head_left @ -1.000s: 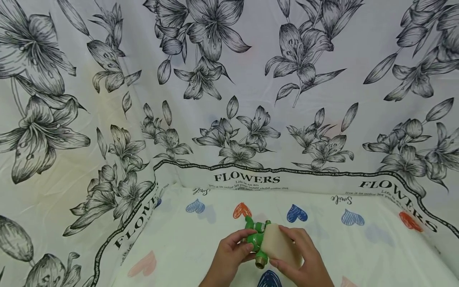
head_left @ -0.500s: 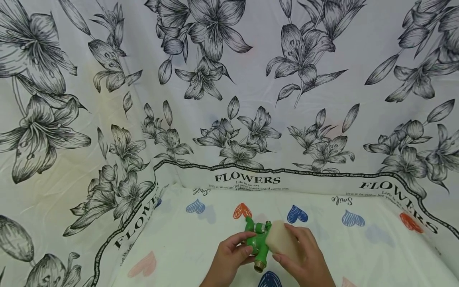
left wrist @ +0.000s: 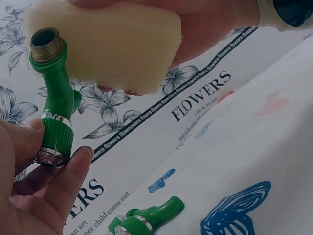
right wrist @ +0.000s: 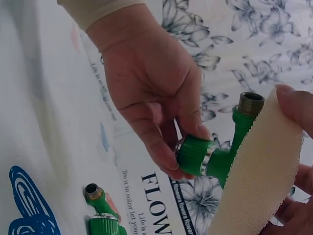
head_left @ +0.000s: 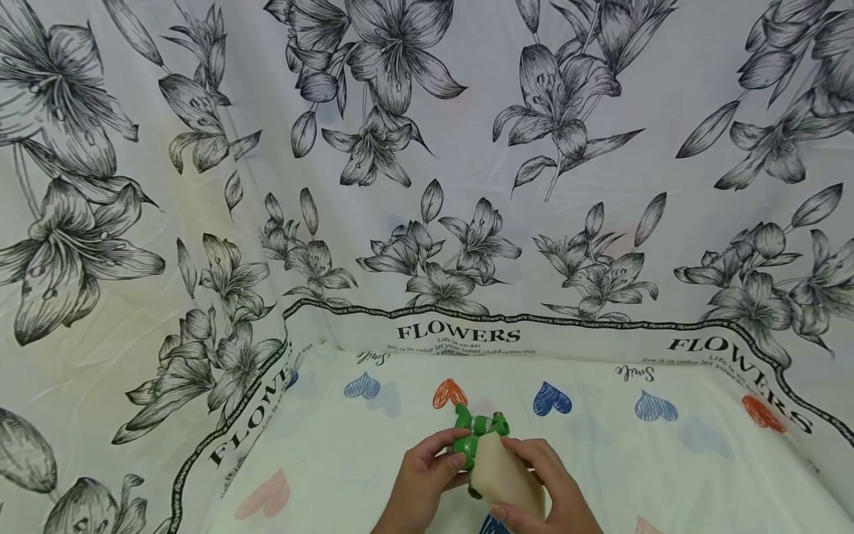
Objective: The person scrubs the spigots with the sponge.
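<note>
My left hand [head_left: 423,478] pinches the ribbed, silver-banded knob of a green tap [left wrist: 57,100] between thumb and fingers. The tap's threaded brass end [right wrist: 251,103] points upward in both wrist views. A thick cream sponge [head_left: 503,475] is gripped in my right hand [head_left: 550,486], thumb on one side and fingers on the other. Its face lies against the tap's body, and in the head view it covers much of it. Behind the held tap, a second green tap [left wrist: 151,215] lies on the cloth, with its own brass opening facing up in the right wrist view.
White cloth [head_left: 347,460] printed with red and blue hearts covers the surface under my hands. A flower-printed curtain [head_left: 467,148] rises behind and at the left, its dark lettered border [head_left: 534,319] running along the base.
My right hand has drawn the sponge down and to the left over the tap. The tap's lower brass end, seen before, is now mostly covered, and the tap has tilted. My left hand keeps its hold.
</note>
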{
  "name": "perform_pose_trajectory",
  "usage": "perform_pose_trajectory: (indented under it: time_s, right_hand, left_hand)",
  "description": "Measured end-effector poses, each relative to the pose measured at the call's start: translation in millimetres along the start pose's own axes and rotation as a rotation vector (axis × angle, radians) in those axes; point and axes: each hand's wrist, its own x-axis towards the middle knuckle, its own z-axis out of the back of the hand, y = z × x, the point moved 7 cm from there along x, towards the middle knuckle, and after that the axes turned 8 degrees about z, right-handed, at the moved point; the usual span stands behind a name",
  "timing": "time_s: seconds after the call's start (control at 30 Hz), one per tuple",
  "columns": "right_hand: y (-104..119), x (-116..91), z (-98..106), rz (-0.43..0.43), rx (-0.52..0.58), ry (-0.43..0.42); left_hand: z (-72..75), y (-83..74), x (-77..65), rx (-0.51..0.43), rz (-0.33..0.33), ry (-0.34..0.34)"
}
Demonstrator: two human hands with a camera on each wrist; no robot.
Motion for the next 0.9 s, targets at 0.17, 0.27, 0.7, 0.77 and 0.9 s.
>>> perform_pose_trajectory:
  time_s: [0.17,0.27,0.7,0.77,0.9]
  right_hand:
    - [6.6,-1.9,-1.8,-0.018,0.009,0.022]
    - [5.9,-1.5,0.2,0.017,0.005,0.009]
    - [-0.4,4.1,18.5,0.257,-0.194,-0.068]
    - [-1.0,4.9,20.9,0.259,-0.22,-0.086]
    - [-5.7,6.5,25.2,0.245,-0.308,-0.137]
  left_hand:
    - [0.4,0.1,0.3,0.006,-0.012,-0.006]
    - [0.0,0.8,0.9,-0.005,-0.009,-0.001]
    - [-12.5,-4.2,-4.4,0.014,-0.002,0.069]
    - [-14.0,-4.9,-4.8,0.011,-0.013,0.081]
    - [-14.9,-5.6,-4.8,0.013,-0.029,0.094]
